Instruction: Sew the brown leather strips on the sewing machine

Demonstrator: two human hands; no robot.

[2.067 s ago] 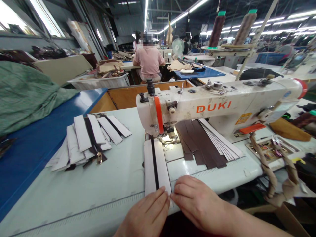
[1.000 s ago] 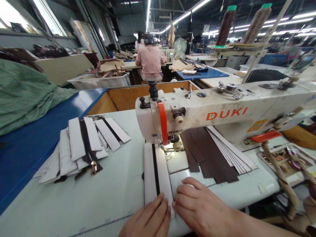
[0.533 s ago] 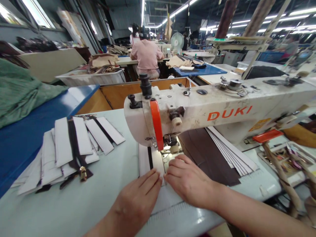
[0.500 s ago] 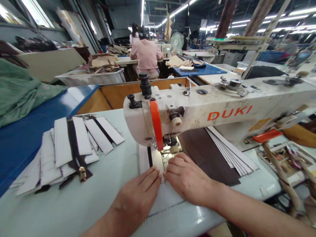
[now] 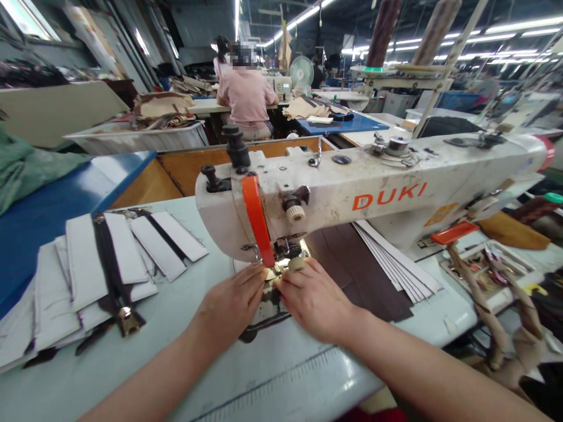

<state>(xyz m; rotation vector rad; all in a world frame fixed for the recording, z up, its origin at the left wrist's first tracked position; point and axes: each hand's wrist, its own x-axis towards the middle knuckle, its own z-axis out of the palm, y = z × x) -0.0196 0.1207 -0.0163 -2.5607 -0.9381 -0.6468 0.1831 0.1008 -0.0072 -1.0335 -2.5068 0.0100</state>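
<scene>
We pinched the white strip (image 5: 241, 266) shut between the fingers of our left hand (image 5: 231, 308) and right hand (image 5: 313, 300), right under the head of the DUKI sewing machine (image 5: 352, 193). Holding it close and flat helped keep it straight.

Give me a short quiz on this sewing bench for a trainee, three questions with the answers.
1. True or false: the left hand is resting on the zippers.
2. What name is on the arm of the sewing machine? A: DUKI. B: SINGER. C: BROTHER.
3. Fill in the blank: the brown leather strips lie to the ____ of the orange guard.

Key: 1 false, it is by the machine, well away from the zippers. 2 A. 3 right.
</scene>
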